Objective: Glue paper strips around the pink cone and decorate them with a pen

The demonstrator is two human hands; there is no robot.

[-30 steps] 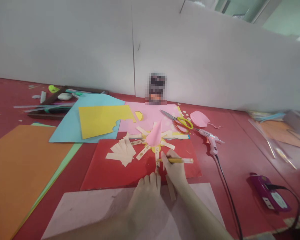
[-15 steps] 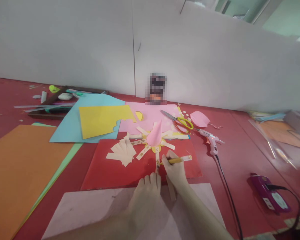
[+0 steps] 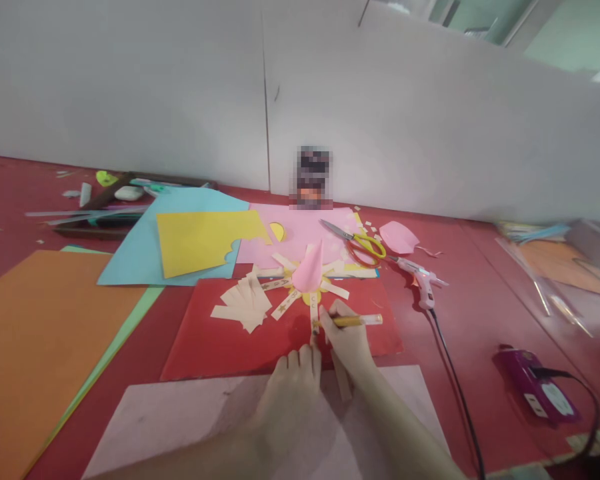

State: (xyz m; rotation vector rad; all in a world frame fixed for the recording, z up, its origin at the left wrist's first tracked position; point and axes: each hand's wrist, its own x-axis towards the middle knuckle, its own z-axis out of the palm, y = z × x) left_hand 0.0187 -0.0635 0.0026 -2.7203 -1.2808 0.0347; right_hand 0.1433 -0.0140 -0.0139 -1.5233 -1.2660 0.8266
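Note:
My right hand (image 3: 349, 340) is closed around a gold pen (image 3: 353, 321), its tip touching a cream paper strip (image 3: 314, 307) that carries small letters. My left hand (image 3: 295, 380) has its fingers curled, with the index fingertip at the strip's near end; its thumb is hidden. This strip is one of several radiating from a yellow paper flower (image 3: 311, 293) with a pink paper cone (image 3: 310, 270) standing on it. Two strips at the left bear gold letters and stars. A fanned pile of blank strips (image 3: 244, 303) lies on the red board (image 3: 205, 347).
Scissors (image 3: 353, 239) and a pink glue gun (image 3: 420, 280) with a black cord lie to the right, near a purple power socket (image 3: 537, 387). Yellow (image 3: 195, 243), blue (image 3: 130, 247) and orange sheets (image 3: 55, 320) spread leftward. A white wall (image 3: 180, 87) stands behind.
The pen and my right hand have shifted very slightly on the strip. My left hand keeps its place, and the whole view has moved a little.

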